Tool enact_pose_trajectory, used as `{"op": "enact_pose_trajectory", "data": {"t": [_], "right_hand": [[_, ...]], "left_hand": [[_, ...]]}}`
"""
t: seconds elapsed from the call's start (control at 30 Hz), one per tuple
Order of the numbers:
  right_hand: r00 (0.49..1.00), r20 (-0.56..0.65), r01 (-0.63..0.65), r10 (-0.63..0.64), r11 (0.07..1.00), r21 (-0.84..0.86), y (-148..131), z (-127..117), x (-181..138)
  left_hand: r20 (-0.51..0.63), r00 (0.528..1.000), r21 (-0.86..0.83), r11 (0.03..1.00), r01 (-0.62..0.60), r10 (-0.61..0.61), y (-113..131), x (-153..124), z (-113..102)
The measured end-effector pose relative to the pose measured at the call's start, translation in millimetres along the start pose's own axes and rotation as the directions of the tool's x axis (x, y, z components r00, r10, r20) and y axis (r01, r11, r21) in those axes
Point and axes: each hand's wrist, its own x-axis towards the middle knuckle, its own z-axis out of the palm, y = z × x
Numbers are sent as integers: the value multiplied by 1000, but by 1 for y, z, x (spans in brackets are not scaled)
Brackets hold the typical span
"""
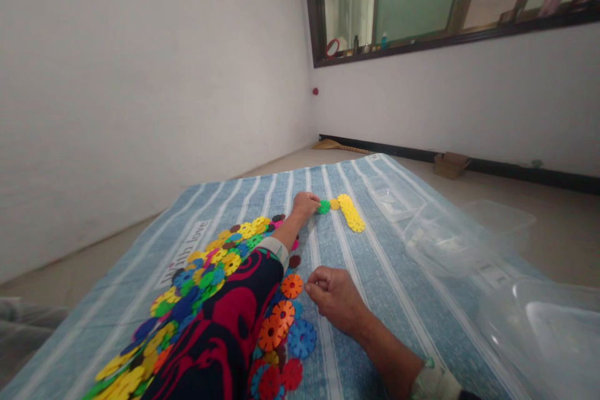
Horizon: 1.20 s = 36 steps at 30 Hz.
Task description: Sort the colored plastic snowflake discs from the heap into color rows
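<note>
My left hand [305, 204] reaches far out over the striped blue cloth [398, 275], fingers closed on a green snowflake disc [324, 207]. That disc touches a chain of yellow discs [350, 212] lying on the cloth. My right hand [334, 297] rests nearer to me, fingers curled shut, beside an orange disc [292, 285]; what it holds, if anything, I cannot make out. A heap of coloured plastic discs [206, 275] spreads to the left under my patterned sleeve [225, 337].
Clear plastic bags and containers [450, 237] lie at the cloth's right edge. A white wall stands left, a window ledge [422, 44] with small items is above. A cardboard box [450, 164] sits on the floor by the far wall.
</note>
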Motion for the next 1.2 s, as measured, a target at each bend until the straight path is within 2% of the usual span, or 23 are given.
{"op": "enact_pose_trajectory", "data": {"t": [0.4, 0.73, 1.2], "right_hand": [[1000, -3, 17, -17, 999, 30, 2, 0, 2], [1000, -5, 5, -5, 1000, 1, 0, 1, 1], [1000, 3, 18, -18, 1000, -9, -1, 0, 1]], "left_hand": [[-15, 999, 62, 997, -41, 42, 1, 3, 3], [11, 1000, 249, 969, -6, 3, -6, -8, -3], [-71, 993, 200, 974, 106, -93, -6, -8, 9]]}}
